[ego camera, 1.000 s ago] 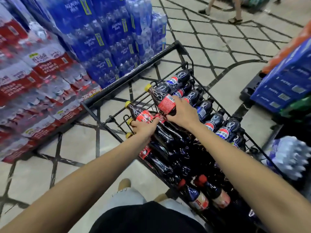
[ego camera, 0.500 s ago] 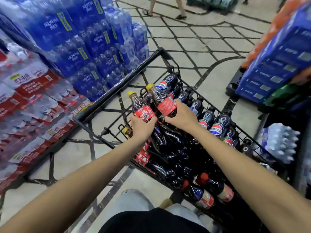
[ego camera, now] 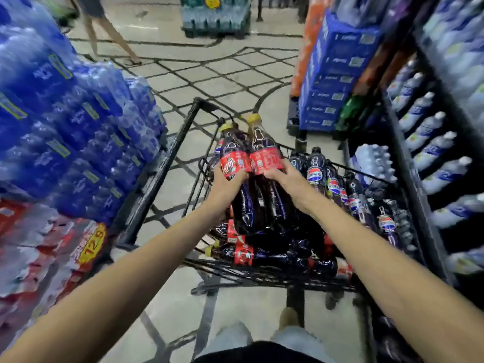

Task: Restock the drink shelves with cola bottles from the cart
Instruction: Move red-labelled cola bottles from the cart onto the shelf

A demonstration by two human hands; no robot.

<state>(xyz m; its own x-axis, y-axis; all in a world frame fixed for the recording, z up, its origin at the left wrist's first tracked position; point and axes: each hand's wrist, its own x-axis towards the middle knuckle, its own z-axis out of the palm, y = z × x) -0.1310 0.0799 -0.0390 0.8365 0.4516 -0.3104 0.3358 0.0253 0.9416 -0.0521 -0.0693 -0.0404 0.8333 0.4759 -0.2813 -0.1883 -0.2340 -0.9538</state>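
**Two colas in hand over the cart, shelves off to the right**

Held two red-labelled bottles over the cart point(ego camera: 154, 179), one to each grip. Had the left grip point(ego camera: 227, 179) closed round the label band of the left cola bottle point(ego camera: 234, 155) and the right grip point(ego camera: 285, 179) closed round the label band of the right cola bottle point(ego camera: 264, 150), fingers wrapped about the plastic. Carried the pair side by side, labels touching, long axes near parallel and tilted. Pointed the yellow caps up and away from the body toward the cart's far end, with the dark lower halves slanting back down toward the heap of lying bottles. Could not tell whether the bases hung clear of that heap. Showed the rest of the load in place: red-labelled bottles on their sides nearest the body, blue-labelled bottles point(ego camera: 315, 174) standing along the cart's right side. Faced the drink shelves point(ego camera: 416, 179) only obliquely. Found them just beside the cart on the right, rows of white-capped bottles on them, nearer the right grip than the left. Judged the coming move a swing rightward over the standing bottles, right-hand bottle leading. Judged, too, that both necks wanted bringing upright before any base met a shelf. Had stacked water packs point(ego camera: 78, 127) on the left, well apart from that path.
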